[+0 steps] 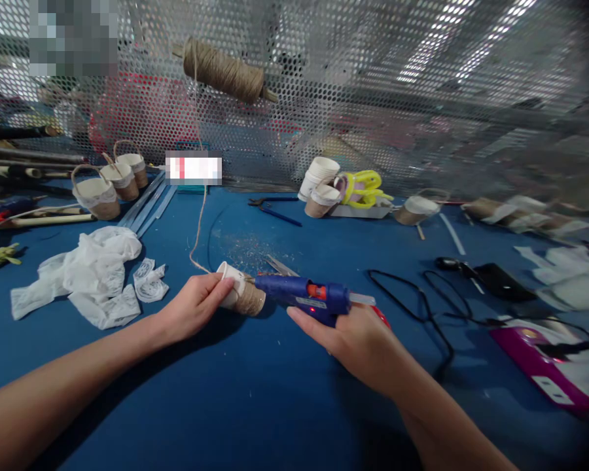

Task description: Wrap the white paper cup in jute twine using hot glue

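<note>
My left hand (199, 302) grips a small white paper cup (229, 273) tilted on its side, its lower part wound with brown twine (250, 299). A loose strand of twine (201, 216) runs from the cup up to a spool (223, 70) hung on the mesh. In my right hand (358, 333) is a blue hot glue gun (299, 291) with a clear glue stick (362, 299) poking out the back. Its nozzle points left at the cup's side; whether it touches, I cannot tell. Behind the gun's tip lie scissors (281, 267), partly hidden.
White lace (88, 275) lies on the left, with twine-wrapped cup baskets (95, 196) and glue sticks (150, 206) behind it. Pliers (277, 210), stacked cups (320, 176) and yellow-handled scissors (366, 188) lie at the back. A black cord (422, 301) and purple power strip (540, 366) are on the right.
</note>
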`<state>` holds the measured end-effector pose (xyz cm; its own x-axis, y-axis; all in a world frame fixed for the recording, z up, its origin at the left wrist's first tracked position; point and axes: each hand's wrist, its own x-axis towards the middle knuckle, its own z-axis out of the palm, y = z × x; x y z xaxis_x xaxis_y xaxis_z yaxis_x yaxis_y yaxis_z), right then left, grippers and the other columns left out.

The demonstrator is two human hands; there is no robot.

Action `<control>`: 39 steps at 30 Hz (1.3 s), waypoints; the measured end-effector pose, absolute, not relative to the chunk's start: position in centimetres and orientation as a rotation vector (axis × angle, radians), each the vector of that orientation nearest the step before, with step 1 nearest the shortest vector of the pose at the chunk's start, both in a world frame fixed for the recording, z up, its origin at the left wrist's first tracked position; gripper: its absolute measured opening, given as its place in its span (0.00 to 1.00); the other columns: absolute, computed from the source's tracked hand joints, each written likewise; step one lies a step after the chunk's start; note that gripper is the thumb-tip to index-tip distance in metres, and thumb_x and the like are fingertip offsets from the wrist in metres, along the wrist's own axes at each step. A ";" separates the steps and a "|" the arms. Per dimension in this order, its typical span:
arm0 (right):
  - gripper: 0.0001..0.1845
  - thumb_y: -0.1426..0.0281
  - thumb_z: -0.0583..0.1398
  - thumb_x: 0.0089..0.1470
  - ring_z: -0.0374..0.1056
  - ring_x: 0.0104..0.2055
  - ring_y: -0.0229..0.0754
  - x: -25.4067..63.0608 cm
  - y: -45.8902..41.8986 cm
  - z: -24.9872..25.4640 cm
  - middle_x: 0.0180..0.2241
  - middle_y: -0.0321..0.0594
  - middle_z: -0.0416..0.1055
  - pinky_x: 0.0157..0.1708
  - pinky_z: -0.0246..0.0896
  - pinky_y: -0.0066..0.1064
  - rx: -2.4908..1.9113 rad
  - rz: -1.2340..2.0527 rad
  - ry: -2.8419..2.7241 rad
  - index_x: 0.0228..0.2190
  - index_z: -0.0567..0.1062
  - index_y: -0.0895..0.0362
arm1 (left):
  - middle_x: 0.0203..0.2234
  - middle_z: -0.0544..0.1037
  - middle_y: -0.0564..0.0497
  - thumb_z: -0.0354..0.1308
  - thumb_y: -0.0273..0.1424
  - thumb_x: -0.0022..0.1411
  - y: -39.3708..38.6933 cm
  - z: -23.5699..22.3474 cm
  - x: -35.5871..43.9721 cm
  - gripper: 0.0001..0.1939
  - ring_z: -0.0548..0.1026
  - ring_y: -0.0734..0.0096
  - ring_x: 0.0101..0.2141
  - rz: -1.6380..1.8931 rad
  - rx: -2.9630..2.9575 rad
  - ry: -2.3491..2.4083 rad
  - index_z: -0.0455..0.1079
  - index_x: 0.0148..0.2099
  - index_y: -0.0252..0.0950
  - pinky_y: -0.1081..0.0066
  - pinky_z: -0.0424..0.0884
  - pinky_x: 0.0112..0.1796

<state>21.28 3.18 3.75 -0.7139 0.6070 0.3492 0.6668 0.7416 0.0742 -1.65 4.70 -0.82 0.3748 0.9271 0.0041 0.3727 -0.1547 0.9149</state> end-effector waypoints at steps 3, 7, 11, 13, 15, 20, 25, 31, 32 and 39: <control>0.19 0.79 0.48 0.52 0.59 0.17 0.34 21.6 2.9 4.0 0.14 0.35 0.64 0.20 0.54 0.26 -0.875 -0.501 -2.687 0.32 0.76 0.52 | 0.32 0.76 0.45 0.40 0.41 0.62 4.9 -0.9 -1.5 0.23 0.70 0.65 0.32 0.772 1.598 1.154 0.70 0.37 0.28 0.69 0.66 0.36; 0.16 0.74 0.49 0.54 0.59 0.18 0.34 21.4 2.6 3.8 0.15 0.35 0.65 0.20 0.53 0.26 -0.908 -0.474 -2.714 0.34 0.76 0.52 | 0.33 0.76 0.44 0.41 0.41 0.61 5.2 -1.0 -1.3 0.24 0.71 0.65 0.33 0.796 1.520 1.127 0.70 0.38 0.27 0.68 0.65 0.37; 0.17 0.68 0.49 0.55 0.59 0.19 0.36 21.2 2.3 2.7 0.13 0.36 0.62 0.19 0.53 0.27 -1.066 -0.383 -2.607 0.27 0.77 0.52 | 0.31 0.75 0.43 0.41 0.40 0.61 5.1 -1.1 -1.3 0.24 0.70 0.67 0.30 0.803 1.502 1.158 0.70 0.37 0.25 0.69 0.65 0.34; 0.18 0.65 0.49 0.56 0.59 0.19 0.36 21.4 2.1 2.0 0.12 0.36 0.61 0.19 0.53 0.27 -1.167 -0.348 -2.544 0.26 0.76 0.53 | 0.30 0.75 0.42 0.42 0.40 0.61 5.1 -1.1 -1.3 0.23 0.70 0.68 0.29 0.807 1.501 1.168 0.70 0.36 0.24 0.70 0.64 0.33; 0.18 0.65 0.48 0.56 0.59 0.18 0.36 21.8 2.0 1.5 0.12 0.34 0.60 0.19 0.53 0.27 -1.161 -0.323 -2.550 0.27 0.76 0.52 | 0.31 0.75 0.42 0.42 0.40 0.61 5.1 -1.1 -1.3 0.23 0.69 0.68 0.29 0.822 1.502 1.152 0.70 0.36 0.25 0.70 0.64 0.33; 0.20 0.71 0.45 0.57 0.57 0.17 0.35 22.6 2.0 1.4 0.11 0.33 0.59 0.21 0.53 0.28 -1.010 -0.334 -2.649 0.33 0.76 0.50 | 0.33 0.76 0.43 0.42 0.41 0.60 5.1 -0.8 -1.5 0.24 0.70 0.66 0.31 0.839 1.492 1.135 0.71 0.39 0.27 0.69 0.65 0.36; 0.23 0.70 0.44 0.57 0.56 0.15 0.35 21.2 2.1 3.4 0.09 0.35 0.59 0.18 0.52 0.27 -1.109 -0.300 -2.586 0.26 0.77 0.53 | 0.33 0.76 0.43 0.42 0.42 0.60 5.0 -0.9 -1.5 0.25 0.71 0.64 0.33 0.811 1.481 1.128 0.71 0.39 0.27 0.67 0.66 0.38; 0.23 0.61 0.46 0.57 0.61 0.17 0.35 20.5 2.0 3.6 0.15 0.37 0.66 0.18 0.57 0.25 -1.293 -0.089 -2.447 0.24 0.75 0.56 | 0.31 0.76 0.44 0.42 0.43 0.60 4.9 -1.0 -1.4 0.24 0.70 0.65 0.32 0.820 1.478 1.132 0.70 0.38 0.28 0.67 0.65 0.37; 0.22 0.61 0.47 0.56 0.62 0.17 0.35 20.6 1.9 3.5 0.15 0.37 0.66 0.19 0.58 0.25 -1.306 -0.090 -2.430 0.24 0.75 0.56 | 0.31 0.75 0.44 0.42 0.42 0.60 4.9 -1.0 -1.4 0.24 0.70 0.66 0.31 0.822 1.469 1.136 0.70 0.37 0.28 0.68 0.65 0.36; 0.18 0.64 0.49 0.55 0.63 0.17 0.33 20.3 1.9 4.6 0.16 0.35 0.68 0.18 0.59 0.22 -1.252 0.047 -2.480 0.24 0.76 0.55 | 0.28 0.75 0.46 0.43 0.41 0.60 4.8 -0.7 -1.2 0.22 0.68 0.72 0.27 0.858 1.388 1.136 0.70 0.35 0.28 0.72 0.63 0.31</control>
<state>20.26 1.93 4.64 -0.5422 0.7842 0.3019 0.7721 0.6067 -0.1891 -1.18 4.78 -0.73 0.2790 0.9552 -0.0990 0.1661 0.0535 0.9847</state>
